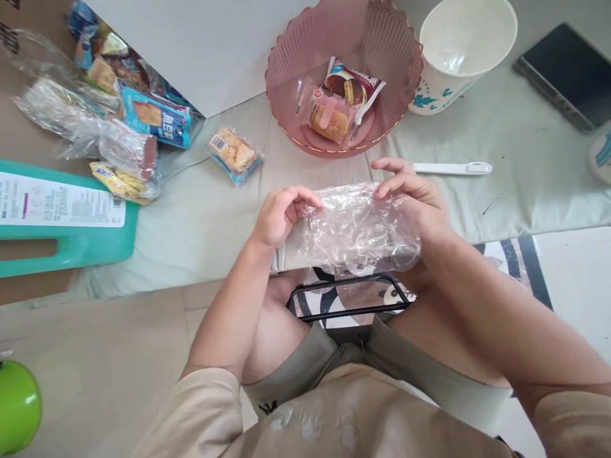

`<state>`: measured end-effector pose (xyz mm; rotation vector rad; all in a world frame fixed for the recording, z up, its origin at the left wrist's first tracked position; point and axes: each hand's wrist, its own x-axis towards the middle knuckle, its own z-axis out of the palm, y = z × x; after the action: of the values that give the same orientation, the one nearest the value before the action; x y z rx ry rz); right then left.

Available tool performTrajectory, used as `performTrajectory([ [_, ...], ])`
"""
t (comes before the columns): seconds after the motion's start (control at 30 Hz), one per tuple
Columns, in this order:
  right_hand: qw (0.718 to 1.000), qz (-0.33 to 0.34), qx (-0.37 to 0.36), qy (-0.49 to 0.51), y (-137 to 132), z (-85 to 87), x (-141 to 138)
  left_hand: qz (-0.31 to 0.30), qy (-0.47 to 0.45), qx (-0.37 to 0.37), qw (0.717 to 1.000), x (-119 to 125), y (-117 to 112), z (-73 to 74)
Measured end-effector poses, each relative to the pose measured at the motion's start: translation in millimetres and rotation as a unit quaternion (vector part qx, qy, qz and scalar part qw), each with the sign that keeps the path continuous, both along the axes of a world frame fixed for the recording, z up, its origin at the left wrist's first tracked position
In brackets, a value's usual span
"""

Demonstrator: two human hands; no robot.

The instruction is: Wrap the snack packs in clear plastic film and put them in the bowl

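Observation:
A crinkled clear plastic bag [358, 232] is stretched between my two hands, above my lap at the near edge of the cloth. My left hand [281, 213] pinches its left side, fingers curled. At its upper right, my right hand [420, 200] grips the bag with some fingers, while the index finger is raised. Beyond my hands stands a pink ribbed bowl [291, 83] with a gold rim; a few wrapped snacks [331, 117] lie in it. A wrapped snack in clear and blue film [235, 154] rests on the cloth left of the bowl.
Several packaged snacks [153, 117] spill beside a white panel [191, 44] at the left. A teal container [86, 248] lies nearer. To the right are a white paper bucket [465, 51], a white plastic stick [453, 168] and a dark flat device [568, 73]. A black frame [351, 312] sits by my knees.

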<state>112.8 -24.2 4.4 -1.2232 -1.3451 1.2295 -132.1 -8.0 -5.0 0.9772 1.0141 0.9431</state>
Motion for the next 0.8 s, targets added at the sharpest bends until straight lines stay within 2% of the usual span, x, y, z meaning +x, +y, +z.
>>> performTrajectory([
  [0.1, 1.000, -0.011, -0.010, 0.003, 1.0, -6.1, -1.0, 0.023, 0.039, 0.057, 0.997, -1.7, -0.4, -3.9],
  [0.17, 0.998, -0.010, -0.043, 0.036, 0.7, -11.3, -1.8, 0.034, 0.054, 0.070, 0.996, -1.0, -0.9, -5.3],
  [0.3, 0.990, -0.004, -0.088, 0.106, -1.8, -19.2, -4.7, 0.036, 0.047, 0.044, 0.997, 4.2, -1.8, -4.0],
  [0.47, 0.988, 0.029, -0.138, 0.061, -2.6, -17.5, -8.4, 0.093, 0.019, 0.037, 0.995, 5.5, -2.4, 3.8],
  [0.53, 0.989, 0.019, -0.142, 0.046, -2.2, -13.0, -9.3, 0.102, -0.025, 0.004, 0.994, 2.7, -3.3, 8.0],
  [0.67, 0.994, -0.033, -0.095, 0.037, -2.1, -6.0, -11.5, 0.015, -0.112, -0.113, 0.987, 2.2, -8.0, 12.7],
  [0.73, 0.995, -0.044, -0.083, 0.046, -2.6, -5.1, -12.2, -0.021, -0.092, -0.145, 0.985, 6.9, -10.7, 12.8],
  [0.8, 0.993, -0.032, -0.091, 0.063, -3.3, -4.6, -11.9, -0.024, -0.057, -0.153, 0.986, 12.6, -12.4, 12.3],
])
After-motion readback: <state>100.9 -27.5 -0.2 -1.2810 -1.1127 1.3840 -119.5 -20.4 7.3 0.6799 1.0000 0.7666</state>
